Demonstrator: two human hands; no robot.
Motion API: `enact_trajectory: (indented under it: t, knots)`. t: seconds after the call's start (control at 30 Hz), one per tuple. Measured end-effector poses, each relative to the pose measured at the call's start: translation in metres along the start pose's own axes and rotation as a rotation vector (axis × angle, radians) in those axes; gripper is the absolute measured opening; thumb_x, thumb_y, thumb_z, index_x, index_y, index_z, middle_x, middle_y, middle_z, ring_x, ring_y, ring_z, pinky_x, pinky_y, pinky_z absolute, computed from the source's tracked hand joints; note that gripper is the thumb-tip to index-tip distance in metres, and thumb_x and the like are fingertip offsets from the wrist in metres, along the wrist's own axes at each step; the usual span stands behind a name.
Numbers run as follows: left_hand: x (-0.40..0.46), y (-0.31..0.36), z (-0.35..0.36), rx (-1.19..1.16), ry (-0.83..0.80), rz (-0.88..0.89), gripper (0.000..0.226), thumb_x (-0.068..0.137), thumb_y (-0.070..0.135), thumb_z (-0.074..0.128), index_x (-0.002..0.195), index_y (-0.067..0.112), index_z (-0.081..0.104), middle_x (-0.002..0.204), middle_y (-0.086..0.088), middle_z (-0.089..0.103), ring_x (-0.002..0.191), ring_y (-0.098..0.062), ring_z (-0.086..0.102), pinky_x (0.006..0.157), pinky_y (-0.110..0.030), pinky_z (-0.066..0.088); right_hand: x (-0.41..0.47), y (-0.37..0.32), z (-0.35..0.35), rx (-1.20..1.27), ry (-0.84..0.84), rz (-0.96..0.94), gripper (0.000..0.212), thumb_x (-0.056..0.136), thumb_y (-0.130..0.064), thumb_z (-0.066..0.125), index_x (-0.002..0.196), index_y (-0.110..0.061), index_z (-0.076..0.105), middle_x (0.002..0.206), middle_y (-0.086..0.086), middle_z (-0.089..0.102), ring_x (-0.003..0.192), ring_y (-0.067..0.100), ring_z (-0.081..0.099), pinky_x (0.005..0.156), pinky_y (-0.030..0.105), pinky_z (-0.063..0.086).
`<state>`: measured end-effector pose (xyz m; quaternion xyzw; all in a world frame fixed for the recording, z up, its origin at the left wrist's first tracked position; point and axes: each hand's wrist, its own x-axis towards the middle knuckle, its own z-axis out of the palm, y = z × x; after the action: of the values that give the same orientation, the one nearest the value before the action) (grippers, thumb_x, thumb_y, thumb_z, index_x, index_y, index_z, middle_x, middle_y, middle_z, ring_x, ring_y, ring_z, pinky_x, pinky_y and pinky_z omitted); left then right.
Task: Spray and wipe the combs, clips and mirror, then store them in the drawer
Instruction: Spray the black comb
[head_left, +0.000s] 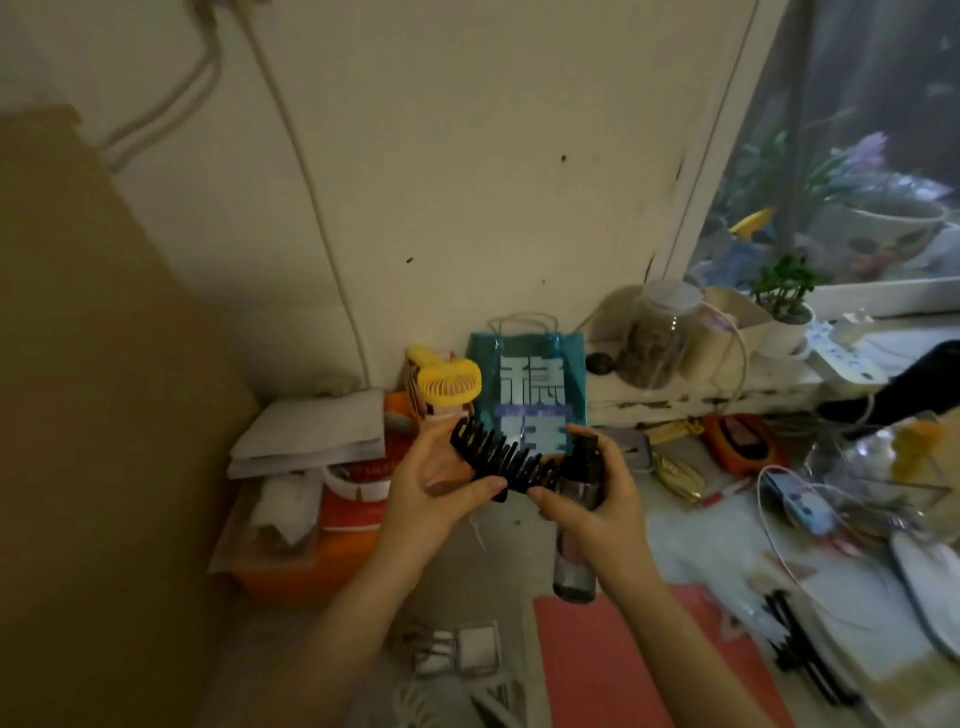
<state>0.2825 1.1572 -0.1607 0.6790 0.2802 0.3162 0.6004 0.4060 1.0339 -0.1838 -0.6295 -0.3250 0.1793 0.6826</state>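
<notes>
Both hands up: left hand (441, 480) pinching black comb (506, 462), teeth upward, right hand (589, 486) gripping spray bottle (574, 561).

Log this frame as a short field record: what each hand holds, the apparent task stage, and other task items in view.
left hand: grips the black hair clip, teeth upward
right hand: holds the spray bottle, nozzle end beside the clip
stage: apparently spraying; no wiping visible
other clip: black, lying on the cluttered surface at right
background: yellow handheld fan, teal bag
drawer: not in view
</notes>
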Motion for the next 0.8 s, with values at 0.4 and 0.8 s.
enact_trajectory:
  t: [0.4, 0.8]
  knots:
    - [-0.003, -0.137, 0.025, 0.013, -0.064, -0.412, 0.066, 0.063, 0.002, 0.082, 0.116, 0.032, 0.055, 0.122, -0.001, 0.060, 0.109, -0.021, 0.061, 0.090, -0.041, 0.053, -0.026, 0.117, -0.016, -0.102, 0.015, 0.371, 0.060, 0.069, 0.007, 0.075, 0.118, -0.020, 0.051, 0.097, 0.001, 0.066, 0.086, 0.004, 0.066, 0.068, 0.016, 0.052]
    - [0.012, -0.208, 0.038, 0.120, -0.050, -0.569, 0.069, 0.063, 0.005, 0.084, 0.109, 0.042, 0.049, 0.113, 0.014, 0.054, 0.098, -0.008, 0.058, 0.078, -0.028, 0.053, -0.025, 0.205, -0.010, -0.089, 0.037, 0.620, 0.060, 0.068, 0.004, 0.078, 0.119, -0.015, 0.053, 0.105, 0.009, 0.066, 0.092, 0.010, 0.066, 0.074, 0.019, 0.053]
